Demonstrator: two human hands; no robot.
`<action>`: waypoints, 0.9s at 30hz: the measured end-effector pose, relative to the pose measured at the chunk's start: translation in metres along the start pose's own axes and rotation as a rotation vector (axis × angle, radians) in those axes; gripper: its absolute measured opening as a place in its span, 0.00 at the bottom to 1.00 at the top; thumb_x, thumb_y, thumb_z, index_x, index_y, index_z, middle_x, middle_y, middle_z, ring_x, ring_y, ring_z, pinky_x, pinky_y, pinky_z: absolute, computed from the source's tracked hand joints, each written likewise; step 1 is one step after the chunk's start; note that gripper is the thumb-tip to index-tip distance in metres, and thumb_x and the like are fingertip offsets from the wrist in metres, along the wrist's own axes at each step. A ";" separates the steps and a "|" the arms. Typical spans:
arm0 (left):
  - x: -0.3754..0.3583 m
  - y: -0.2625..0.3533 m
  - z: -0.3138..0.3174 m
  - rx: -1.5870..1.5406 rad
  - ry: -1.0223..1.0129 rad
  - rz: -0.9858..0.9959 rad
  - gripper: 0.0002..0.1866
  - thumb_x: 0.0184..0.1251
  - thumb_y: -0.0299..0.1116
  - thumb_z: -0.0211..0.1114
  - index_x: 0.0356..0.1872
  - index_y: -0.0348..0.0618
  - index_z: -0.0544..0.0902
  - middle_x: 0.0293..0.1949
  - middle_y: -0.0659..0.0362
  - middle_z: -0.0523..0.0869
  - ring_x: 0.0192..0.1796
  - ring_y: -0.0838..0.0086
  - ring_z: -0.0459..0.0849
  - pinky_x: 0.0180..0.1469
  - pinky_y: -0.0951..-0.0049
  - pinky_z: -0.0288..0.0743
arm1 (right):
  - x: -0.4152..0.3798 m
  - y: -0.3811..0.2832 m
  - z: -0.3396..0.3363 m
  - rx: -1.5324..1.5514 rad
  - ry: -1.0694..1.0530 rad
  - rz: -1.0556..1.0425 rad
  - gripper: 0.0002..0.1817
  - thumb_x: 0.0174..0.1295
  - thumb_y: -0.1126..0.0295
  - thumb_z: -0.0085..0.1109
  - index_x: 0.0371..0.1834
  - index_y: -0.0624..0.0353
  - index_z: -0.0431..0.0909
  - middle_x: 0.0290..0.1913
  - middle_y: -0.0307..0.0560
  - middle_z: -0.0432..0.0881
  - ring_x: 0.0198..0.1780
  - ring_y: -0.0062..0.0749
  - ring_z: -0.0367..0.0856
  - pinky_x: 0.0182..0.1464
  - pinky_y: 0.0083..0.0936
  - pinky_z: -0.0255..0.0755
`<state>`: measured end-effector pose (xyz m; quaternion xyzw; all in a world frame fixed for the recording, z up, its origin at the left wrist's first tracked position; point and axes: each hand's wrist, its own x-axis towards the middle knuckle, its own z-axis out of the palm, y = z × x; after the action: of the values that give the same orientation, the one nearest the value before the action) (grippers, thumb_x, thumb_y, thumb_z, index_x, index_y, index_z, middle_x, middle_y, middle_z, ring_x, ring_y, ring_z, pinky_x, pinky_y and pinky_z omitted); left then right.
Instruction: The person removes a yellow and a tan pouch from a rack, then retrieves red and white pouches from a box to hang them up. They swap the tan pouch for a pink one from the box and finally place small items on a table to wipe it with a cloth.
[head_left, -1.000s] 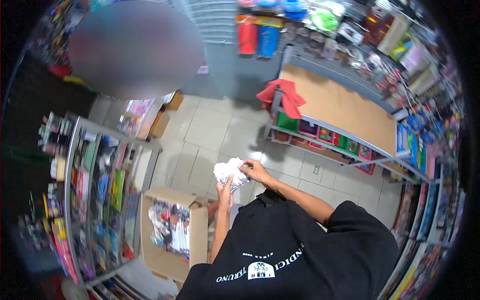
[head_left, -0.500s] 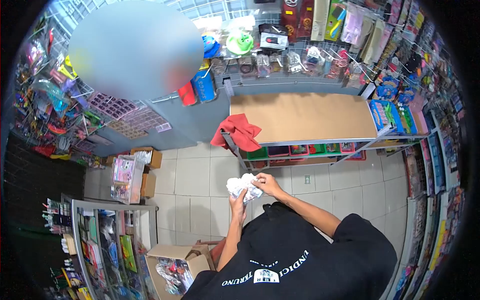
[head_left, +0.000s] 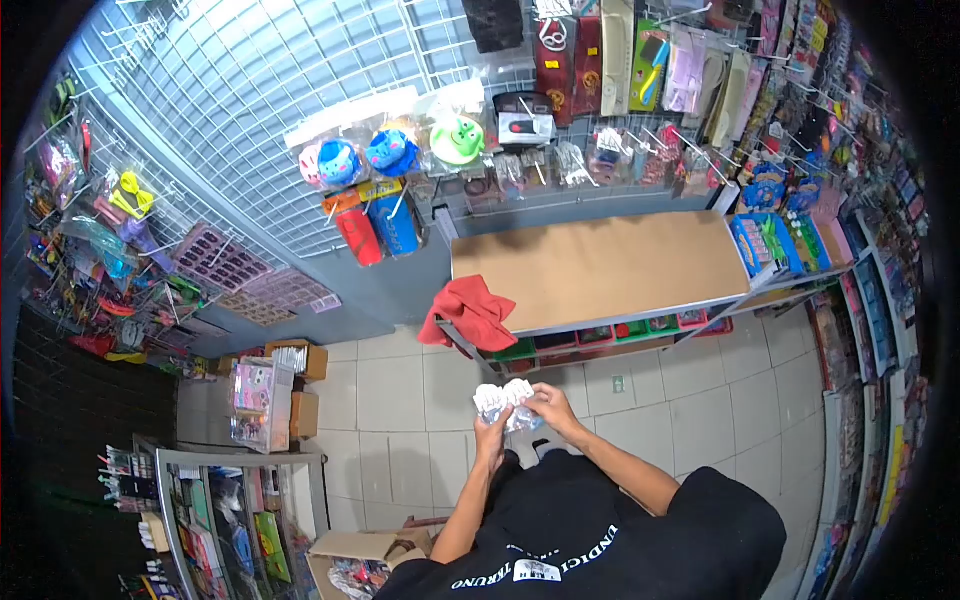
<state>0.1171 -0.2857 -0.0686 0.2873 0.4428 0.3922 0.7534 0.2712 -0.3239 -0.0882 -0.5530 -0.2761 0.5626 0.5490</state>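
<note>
White crinkly plastic packets [head_left: 503, 397] — left hand [head_left: 490, 437] and right hand [head_left: 548, 408] both gripping; slippery, one could drop.

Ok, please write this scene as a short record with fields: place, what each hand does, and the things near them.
place: small shop, tiled floor, wire grid wall with hanging goods
left hand: holds the white packet bundle from below
right hand: grips the same bundle from the side
shelf unit: ahead of the hands, bare brown top
red cloth: draped over the shelf's left corner
cardboard box: open, on the floor at lower left, goods inside
</note>
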 end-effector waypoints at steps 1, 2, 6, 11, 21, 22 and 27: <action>0.003 0.002 -0.002 0.000 0.005 -0.003 0.21 0.62 0.24 0.70 0.56 0.36 0.76 0.49 0.57 0.84 0.49 0.71 0.84 0.52 0.70 0.79 | 0.001 -0.004 0.004 0.041 0.000 0.014 0.13 0.63 0.69 0.65 0.48 0.63 0.78 0.35 0.39 0.85 0.34 0.17 0.78 0.36 0.18 0.72; 0.005 0.005 -0.005 -0.022 0.013 -0.032 0.21 0.61 0.23 0.70 0.56 0.37 0.76 0.49 0.57 0.84 0.49 0.71 0.84 0.52 0.70 0.79 | 0.007 0.000 0.005 0.037 -0.002 0.025 0.13 0.63 0.69 0.65 0.48 0.62 0.78 0.35 0.40 0.85 0.34 0.17 0.79 0.36 0.18 0.72; 0.021 0.016 -0.016 0.010 0.004 -0.072 0.21 0.61 0.24 0.70 0.55 0.38 0.76 0.48 0.57 0.84 0.49 0.72 0.84 0.51 0.70 0.79 | 0.026 0.004 0.013 0.021 0.019 0.044 0.14 0.63 0.69 0.65 0.48 0.62 0.76 0.36 0.40 0.85 0.35 0.18 0.79 0.36 0.19 0.72; 0.050 0.031 -0.019 0.048 -0.067 -0.070 0.19 0.62 0.25 0.70 0.54 0.37 0.77 0.47 0.56 0.85 0.46 0.73 0.84 0.49 0.71 0.80 | 0.049 0.001 0.027 -0.005 0.063 0.059 0.16 0.64 0.68 0.65 0.50 0.63 0.74 0.38 0.41 0.85 0.37 0.17 0.79 0.37 0.18 0.71; 0.099 0.078 -0.016 0.023 -0.143 -0.003 0.21 0.61 0.22 0.68 0.56 0.37 0.76 0.49 0.55 0.84 0.48 0.71 0.85 0.51 0.70 0.80 | 0.091 -0.044 0.058 -0.008 0.115 0.034 0.14 0.63 0.68 0.66 0.48 0.63 0.79 0.36 0.35 0.83 0.36 0.14 0.76 0.38 0.15 0.69; 0.104 0.078 -0.018 0.045 -0.180 -0.023 0.21 0.63 0.23 0.68 0.56 0.37 0.75 0.50 0.55 0.84 0.49 0.71 0.85 0.52 0.69 0.80 | 0.092 -0.045 0.055 -0.024 0.122 0.037 0.13 0.63 0.68 0.66 0.46 0.62 0.80 0.35 0.35 0.83 0.35 0.14 0.76 0.37 0.15 0.69; 0.120 0.079 -0.004 -0.061 -0.288 -0.146 0.22 0.66 0.26 0.66 0.59 0.37 0.73 0.51 0.55 0.84 0.50 0.70 0.85 0.53 0.67 0.80 | 0.090 -0.063 0.043 0.016 0.222 0.085 0.14 0.62 0.67 0.66 0.48 0.63 0.82 0.34 0.32 0.81 0.33 0.13 0.72 0.36 0.15 0.65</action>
<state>0.1232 -0.1420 -0.0618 0.2845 0.3378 0.3044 0.8439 0.2700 -0.2128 -0.0488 -0.6187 -0.1853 0.5230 0.5562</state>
